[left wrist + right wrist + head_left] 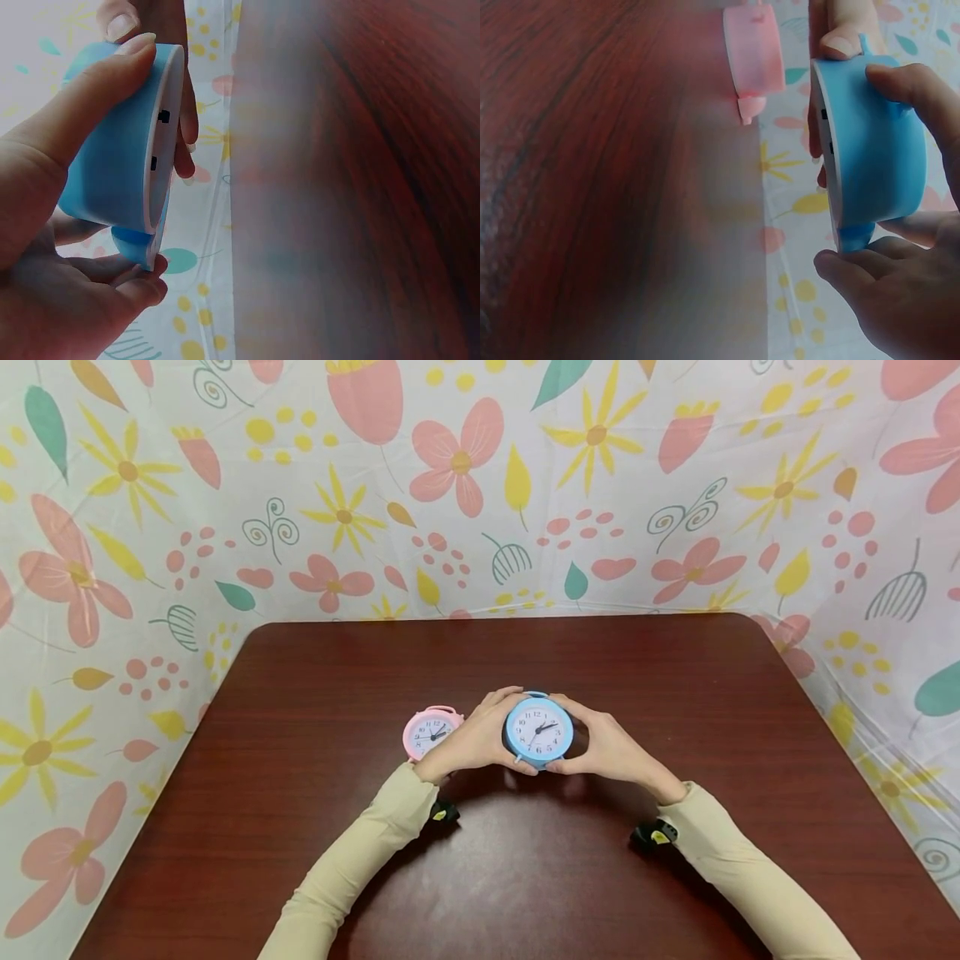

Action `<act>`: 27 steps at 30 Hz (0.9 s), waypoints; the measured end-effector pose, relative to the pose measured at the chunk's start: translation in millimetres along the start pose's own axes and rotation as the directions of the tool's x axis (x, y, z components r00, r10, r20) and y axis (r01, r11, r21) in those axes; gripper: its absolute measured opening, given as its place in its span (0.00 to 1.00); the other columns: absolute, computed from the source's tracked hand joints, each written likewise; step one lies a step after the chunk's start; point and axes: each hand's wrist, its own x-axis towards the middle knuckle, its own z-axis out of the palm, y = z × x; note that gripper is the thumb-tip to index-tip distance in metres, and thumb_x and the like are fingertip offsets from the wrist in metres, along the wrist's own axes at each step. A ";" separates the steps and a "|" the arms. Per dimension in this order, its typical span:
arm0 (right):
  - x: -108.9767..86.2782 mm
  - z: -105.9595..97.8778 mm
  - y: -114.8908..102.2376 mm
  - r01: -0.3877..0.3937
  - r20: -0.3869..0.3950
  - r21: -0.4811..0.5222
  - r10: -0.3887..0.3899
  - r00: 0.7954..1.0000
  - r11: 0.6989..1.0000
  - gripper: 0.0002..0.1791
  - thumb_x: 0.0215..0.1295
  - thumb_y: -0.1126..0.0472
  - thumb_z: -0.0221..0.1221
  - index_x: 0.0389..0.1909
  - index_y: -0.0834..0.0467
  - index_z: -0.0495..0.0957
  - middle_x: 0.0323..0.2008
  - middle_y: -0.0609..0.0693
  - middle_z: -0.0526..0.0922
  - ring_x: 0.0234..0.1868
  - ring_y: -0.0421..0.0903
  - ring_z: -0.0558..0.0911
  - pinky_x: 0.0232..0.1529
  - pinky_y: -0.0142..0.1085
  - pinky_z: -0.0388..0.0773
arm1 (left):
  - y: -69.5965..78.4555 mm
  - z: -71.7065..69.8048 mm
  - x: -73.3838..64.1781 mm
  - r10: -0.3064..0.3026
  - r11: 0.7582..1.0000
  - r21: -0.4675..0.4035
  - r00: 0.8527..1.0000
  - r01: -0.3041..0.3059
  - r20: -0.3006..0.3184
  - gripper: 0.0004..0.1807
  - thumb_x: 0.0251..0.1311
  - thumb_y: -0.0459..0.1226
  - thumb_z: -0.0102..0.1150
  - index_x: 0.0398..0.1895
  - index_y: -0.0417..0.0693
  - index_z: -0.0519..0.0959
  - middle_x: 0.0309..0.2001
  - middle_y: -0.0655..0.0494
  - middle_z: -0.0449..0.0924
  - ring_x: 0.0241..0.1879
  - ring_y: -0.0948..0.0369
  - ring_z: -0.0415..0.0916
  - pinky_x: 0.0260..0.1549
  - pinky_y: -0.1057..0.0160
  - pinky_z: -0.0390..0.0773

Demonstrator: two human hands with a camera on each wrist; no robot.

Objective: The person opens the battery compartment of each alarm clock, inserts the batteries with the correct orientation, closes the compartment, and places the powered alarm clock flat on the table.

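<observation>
A round blue alarm clock (538,730) with a white dial faces the head camera, held between both hands. My left hand (483,732) grips its left side, thumb below and fingers round the top. On the other side my right hand (606,745) grips it the same way, thumb at the lower edge. Both wrist views show the blue clock's casing (105,142) side-on, its pale back (826,139) with small dark switches turned towards the table. A pink alarm clock (429,735) stands just left, partly hidden behind my left hand and wrist.
The dark reddish-brown table (525,877) reaches back to a white cloth (465,560) printed with flowers and leaves, which also hangs along both sides. Black wrist cameras (652,837) sit under both beige sleeves (750,877).
</observation>
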 end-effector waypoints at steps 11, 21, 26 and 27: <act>0.9 -0.2 2.2 -0.021 -0.006 -0.034 0.021 1.000 0.999 0.51 0.42 0.50 0.76 0.69 0.56 0.63 0.63 0.52 0.74 0.62 0.49 0.74 0.60 0.53 0.70 | 2.7 0.5 2.8 0.012 0.996 0.086 1.000 -0.012 0.003 0.54 0.33 0.51 0.81 0.67 0.48 0.64 0.62 0.51 0.73 0.60 0.54 0.72 0.58 0.53 0.73; 3.1 1.7 7.6 -0.027 0.012 -0.050 0.028 1.000 0.998 0.49 0.42 0.47 0.76 0.68 0.53 0.66 0.59 0.49 0.77 0.58 0.46 0.75 0.58 0.51 0.71 | 3.1 2.1 3.6 -0.039 0.991 0.130 0.998 0.034 0.039 0.54 0.32 0.50 0.82 0.66 0.48 0.64 0.56 0.53 0.77 0.53 0.57 0.76 0.54 0.56 0.75; 3.7 4.0 7.9 -0.051 0.027 -0.065 0.053 0.998 0.997 0.50 0.42 0.45 0.76 0.68 0.54 0.65 0.60 0.50 0.77 0.59 0.48 0.75 0.59 0.52 0.71 | 1.0 4.3 3.8 -0.040 0.990 0.133 0.998 0.034 0.044 0.54 0.31 0.49 0.82 0.66 0.47 0.65 0.57 0.52 0.77 0.54 0.57 0.77 0.53 0.56 0.76; 3.8 4.4 7.9 -0.056 0.030 -0.069 0.058 0.998 0.996 0.51 0.42 0.45 0.76 0.68 0.54 0.65 0.60 0.51 0.76 0.60 0.48 0.75 0.60 0.53 0.70 | 0.6 4.5 3.9 -0.041 0.990 0.137 0.998 0.034 0.046 0.54 0.31 0.49 0.82 0.65 0.46 0.65 0.56 0.51 0.77 0.54 0.57 0.77 0.53 0.56 0.76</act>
